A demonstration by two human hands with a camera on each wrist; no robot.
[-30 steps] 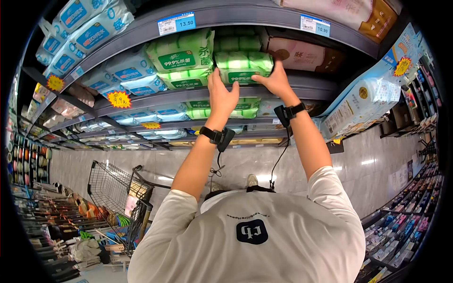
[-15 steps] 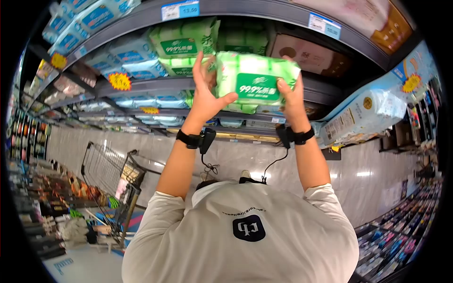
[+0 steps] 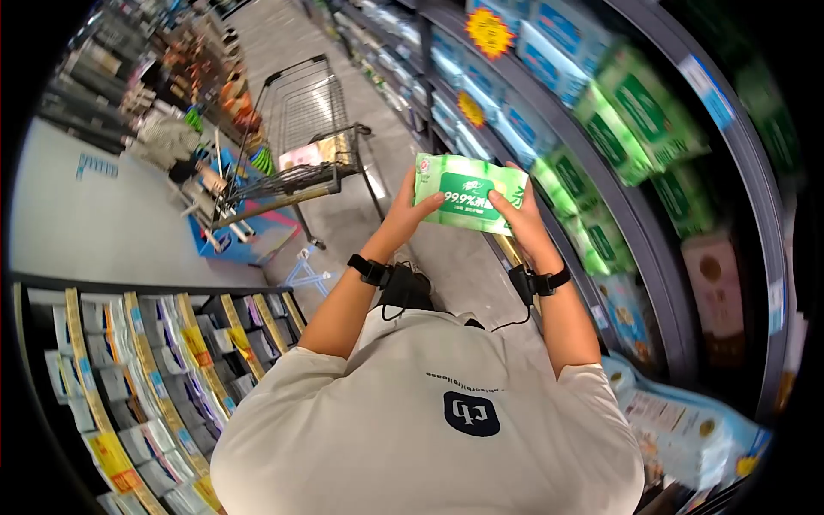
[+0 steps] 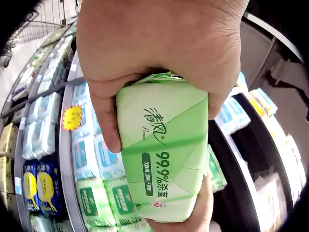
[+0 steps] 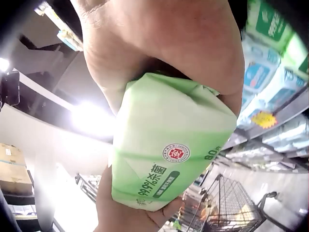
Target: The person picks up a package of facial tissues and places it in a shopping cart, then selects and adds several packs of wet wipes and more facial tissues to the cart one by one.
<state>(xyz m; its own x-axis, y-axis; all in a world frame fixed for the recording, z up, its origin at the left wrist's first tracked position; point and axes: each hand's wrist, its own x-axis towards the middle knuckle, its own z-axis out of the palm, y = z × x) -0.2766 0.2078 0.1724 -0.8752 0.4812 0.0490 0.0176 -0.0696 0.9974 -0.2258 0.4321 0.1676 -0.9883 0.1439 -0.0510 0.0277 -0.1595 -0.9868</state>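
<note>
A green and white pack of wet wipes [image 3: 468, 184] is held up in front of the body, between both hands. The left hand [image 3: 402, 215] grips its left end, thumb lying on the printed top. At the opposite end the right hand [image 3: 530, 225] holds it the same way, thumb over the label. In the left wrist view the pack [image 4: 161, 145] fills the middle, its end tucked into the left palm [image 4: 159, 43]. From the right wrist, the right palm [image 5: 159, 38] closes over the near end of the pack [image 5: 169, 130].
A wire shopping cart [image 3: 305, 120] stands ahead to the left, with a pinkish pack [image 3: 300, 156] in it. Shelves of green wipes packs [image 3: 644, 107] and blue packs [image 3: 554, 51] line the right. A display rack [image 3: 154, 369] stands at the near left.
The green wipes pack has come off the shelf in both hands and away from it. The view has swung left, so the shelves now lie to the right and the cart ahead.
</note>
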